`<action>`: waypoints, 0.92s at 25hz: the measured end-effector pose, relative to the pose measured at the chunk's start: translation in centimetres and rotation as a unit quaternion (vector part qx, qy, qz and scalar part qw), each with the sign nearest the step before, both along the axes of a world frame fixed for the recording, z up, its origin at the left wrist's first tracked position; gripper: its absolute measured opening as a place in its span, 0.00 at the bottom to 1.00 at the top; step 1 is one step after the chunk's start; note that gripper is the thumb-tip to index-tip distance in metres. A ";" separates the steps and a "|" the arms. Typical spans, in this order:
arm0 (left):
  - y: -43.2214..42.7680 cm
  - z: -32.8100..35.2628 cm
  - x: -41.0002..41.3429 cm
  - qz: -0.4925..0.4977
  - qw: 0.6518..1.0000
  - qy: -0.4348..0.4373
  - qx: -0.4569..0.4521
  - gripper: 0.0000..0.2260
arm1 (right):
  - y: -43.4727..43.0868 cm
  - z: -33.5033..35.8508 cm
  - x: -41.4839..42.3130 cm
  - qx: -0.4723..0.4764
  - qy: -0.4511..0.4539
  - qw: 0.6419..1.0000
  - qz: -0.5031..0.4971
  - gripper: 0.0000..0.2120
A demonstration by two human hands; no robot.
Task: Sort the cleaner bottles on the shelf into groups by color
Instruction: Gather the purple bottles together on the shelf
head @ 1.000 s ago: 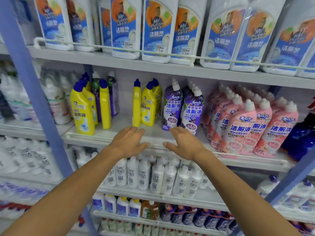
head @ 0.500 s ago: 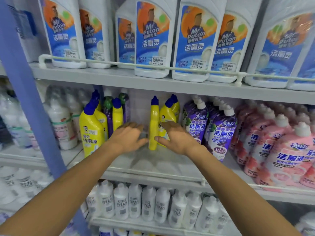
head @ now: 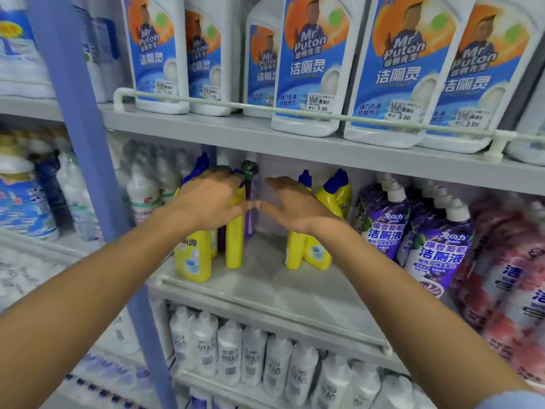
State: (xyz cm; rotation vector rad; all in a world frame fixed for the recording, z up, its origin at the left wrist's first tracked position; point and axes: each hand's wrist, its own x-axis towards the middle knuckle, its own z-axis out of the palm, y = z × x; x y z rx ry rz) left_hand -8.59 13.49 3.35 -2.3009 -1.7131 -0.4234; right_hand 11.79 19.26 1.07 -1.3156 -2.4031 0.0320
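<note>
On the middle shelf (head: pixel 274 287) stand two clusters of yellow bottles with blue caps: a left cluster (head: pixel 193 258) and a right cluster (head: pixel 306 252). A purple bottle with a dark green cap (head: pixel 250 208) stands behind the left cluster. My left hand (head: pixel 211 199) reaches over the tops of the left yellow bottles, fingers extended toward the purple bottle. In front of the right yellow bottles hovers my right hand (head: pixel 295 205), fingers straight, holding nothing. Purple-labelled bottles with white caps (head: pixel 383 225) and pink ones (head: pixel 513 276) stand to the right.
Large white bottles with blue labels (head: pixel 312 69) fill the shelf above behind a white rail (head: pixel 265 109). Small white bottles (head: pixel 253 358) line the shelf below. A blue upright post (head: pixel 88 160) runs at the left, with more bottles (head: pixel 141 193) beyond it.
Both hands have risen from the shelf's front edge to the level of the bottle tops. My left hand moved onto the left yellow cluster. The camera has come closer.
</note>
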 end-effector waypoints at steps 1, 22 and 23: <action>0.3 0.8 -0.3 0.017 1.000 -0.005 -0.001 0.28 | 0.6 0.2 -0.5 -0.001 0.002 1.000 0.005 0.28; 13.4 2.7 -5.8 0.024 0.998 -0.060 -0.027 0.19 | 14.7 -0.5 -7.1 -0.026 0.153 0.986 -0.066 0.22; 13.7 2.7 -5.7 0.021 0.997 -0.064 -0.028 0.19 | 15.1 -0.7 -7.2 -0.032 0.160 0.984 -0.068 0.21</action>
